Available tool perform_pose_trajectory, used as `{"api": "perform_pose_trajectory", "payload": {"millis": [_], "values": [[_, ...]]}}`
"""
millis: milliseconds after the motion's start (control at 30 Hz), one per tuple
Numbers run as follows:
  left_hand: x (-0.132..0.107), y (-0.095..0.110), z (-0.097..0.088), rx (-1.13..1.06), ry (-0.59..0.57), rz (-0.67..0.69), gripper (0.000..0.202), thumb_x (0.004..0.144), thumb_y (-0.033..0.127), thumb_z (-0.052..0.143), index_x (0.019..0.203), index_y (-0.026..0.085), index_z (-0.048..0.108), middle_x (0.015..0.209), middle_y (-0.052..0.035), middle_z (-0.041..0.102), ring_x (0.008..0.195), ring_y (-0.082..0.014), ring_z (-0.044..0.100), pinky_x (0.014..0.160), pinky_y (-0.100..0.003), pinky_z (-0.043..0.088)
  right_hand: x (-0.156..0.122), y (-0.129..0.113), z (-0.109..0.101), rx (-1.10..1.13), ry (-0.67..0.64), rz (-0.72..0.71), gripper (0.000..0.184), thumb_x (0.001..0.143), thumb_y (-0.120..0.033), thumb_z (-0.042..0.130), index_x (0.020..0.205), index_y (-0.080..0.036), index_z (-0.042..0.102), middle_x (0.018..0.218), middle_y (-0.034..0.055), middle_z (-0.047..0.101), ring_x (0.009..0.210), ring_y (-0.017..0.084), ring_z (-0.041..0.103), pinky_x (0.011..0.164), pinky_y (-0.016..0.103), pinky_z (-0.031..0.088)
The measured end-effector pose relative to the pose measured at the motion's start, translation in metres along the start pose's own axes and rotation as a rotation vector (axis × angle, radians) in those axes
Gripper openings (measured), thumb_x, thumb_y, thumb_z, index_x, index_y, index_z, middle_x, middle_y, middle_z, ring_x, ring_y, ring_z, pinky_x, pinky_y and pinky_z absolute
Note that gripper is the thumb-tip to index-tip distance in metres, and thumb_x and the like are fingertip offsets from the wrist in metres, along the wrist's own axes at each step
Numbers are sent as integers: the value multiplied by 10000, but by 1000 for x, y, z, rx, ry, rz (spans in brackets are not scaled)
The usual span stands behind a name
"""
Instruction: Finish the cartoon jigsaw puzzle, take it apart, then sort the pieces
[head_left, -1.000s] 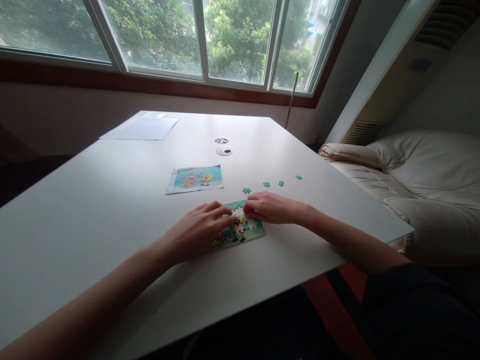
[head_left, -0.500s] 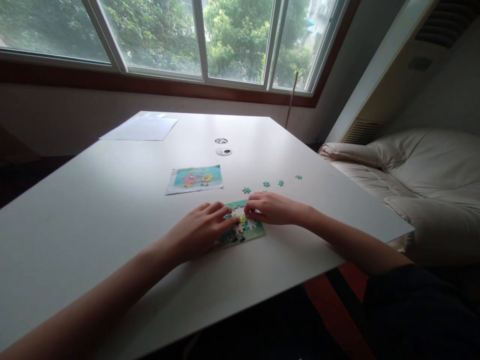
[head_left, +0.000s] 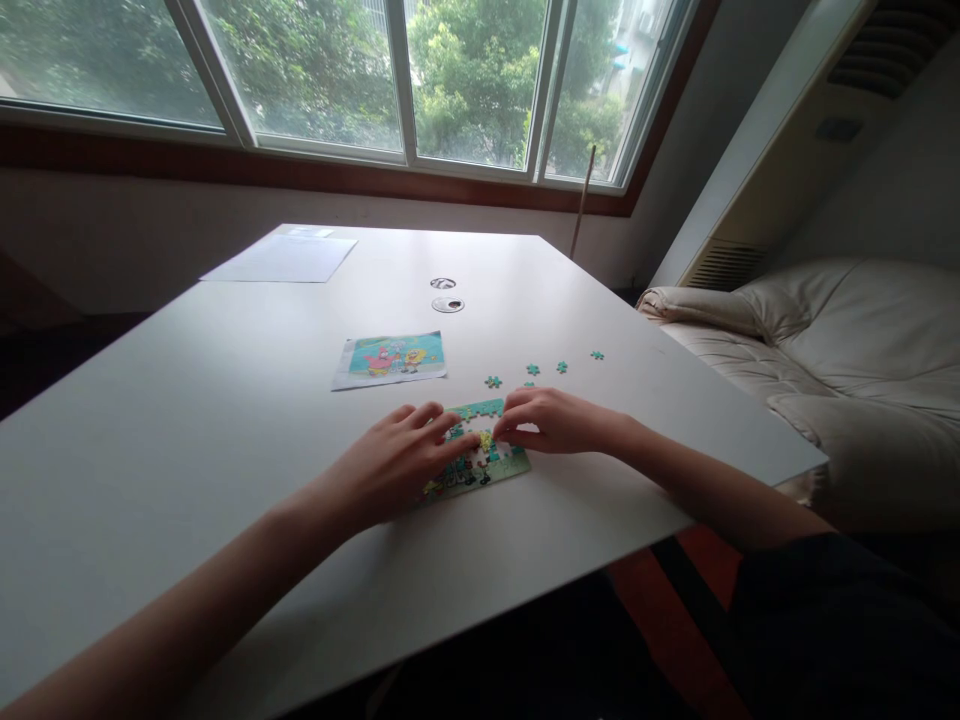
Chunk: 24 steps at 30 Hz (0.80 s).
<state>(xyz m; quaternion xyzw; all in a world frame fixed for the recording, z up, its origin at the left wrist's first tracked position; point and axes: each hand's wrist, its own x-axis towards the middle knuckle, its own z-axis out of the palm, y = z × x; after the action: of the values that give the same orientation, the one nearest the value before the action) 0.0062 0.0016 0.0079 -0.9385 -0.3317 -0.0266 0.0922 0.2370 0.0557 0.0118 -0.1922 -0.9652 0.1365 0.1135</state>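
Note:
A jigsaw puzzle (head_left: 480, 475), green and teal with white gaps in its middle, lies flat near the table's front edge. My left hand (head_left: 401, 455) rests over its left side, fingers apart, with a fingertip touching the middle by a yellow puzzle piece (head_left: 485, 440). From the right, my right hand (head_left: 551, 418) reaches over the puzzle's right part; its thumb and index finger are pinched close to that yellow piece. Whatever lies between those fingertips is too small to make out. Several loose puzzle pieces (head_left: 532, 369) lie beyond my right hand.
Behind the puzzle lies a printed cartoon picture (head_left: 397, 356) on paper. Two round cable-hole covers (head_left: 448, 304) sit further back in the white table (head_left: 247, 420). White sheets (head_left: 289, 258) lie at the far left corner. A cream sofa (head_left: 847, 340) stands to the right.
My right hand has shifted slightly right, showing more of the puzzle's upper edge. My left hand stays almost in place over the puzzle.

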Motion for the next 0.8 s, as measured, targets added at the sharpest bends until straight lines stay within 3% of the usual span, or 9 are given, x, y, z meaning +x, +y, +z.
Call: {"api": "perform_pose_trajectory", "payload": {"millis": [100, 200, 300, 400, 633, 800], "values": [[-5, -6, -1, -52, -13, -40, 427, 833, 156, 418, 1235, 297, 396, 1149, -62, 514, 1001, -247, 462, 793, -375, 405, -4, 3, -3, 44, -10, 6, 198, 838, -230, 467, 926, -160, 630, 836, 64, 582, 729, 114, 534, 693, 231, 416], [-12, -16, -2, -109, 8, -99, 380, 857, 328, 417, 1229, 257, 410, 1175, -74, 510, 1028, -249, 464, 826, -386, 399, -9, 8, -6, 33, 2, 61, 274, 785, -350, 549, 964, -152, 608, 833, 59, 573, 716, 120, 524, 693, 246, 412], [-18, -25, -4, -153, 7, -137, 500, 804, 491, 448, 1221, 217, 424, 1195, -91, 504, 1070, -266, 448, 857, -395, 386, -12, 12, -8, -10, 2, 128, 430, 695, -448, 622, 1004, -151, 587, 819, 53, 564, 710, 136, 510, 675, 263, 404], [-22, -30, -5, -182, -23, -155, 572, 741, 575, 477, 1188, 217, 465, 1207, -94, 497, 1081, -283, 443, 857, -400, 385, -14, 13, -8, -21, -12, 151, 475, 680, -480, 623, 1023, -155, 580, 823, 57, 563, 725, 145, 511, 673, 266, 397], [-22, -32, -1, -244, -41, -164, 594, 741, 590, 462, 1206, 221, 462, 1191, -88, 510, 1073, -270, 449, 853, -371, 388, -12, 14, -7, -6, -13, 174, 480, 684, -489, 615, 1039, -168, 578, 846, 62, 570, 738, 151, 521, 671, 267, 394], [-21, -34, 0, -269, -35, -171, 592, 741, 585, 467, 1216, 232, 458, 1198, -77, 511, 1084, -265, 444, 862, -362, 382, -21, 27, -29, 67, 29, 201, 356, 738, -435, 578, 961, -157, 596, 805, 42, 578, 688, 116, 515, 640, 234, 389]]}}
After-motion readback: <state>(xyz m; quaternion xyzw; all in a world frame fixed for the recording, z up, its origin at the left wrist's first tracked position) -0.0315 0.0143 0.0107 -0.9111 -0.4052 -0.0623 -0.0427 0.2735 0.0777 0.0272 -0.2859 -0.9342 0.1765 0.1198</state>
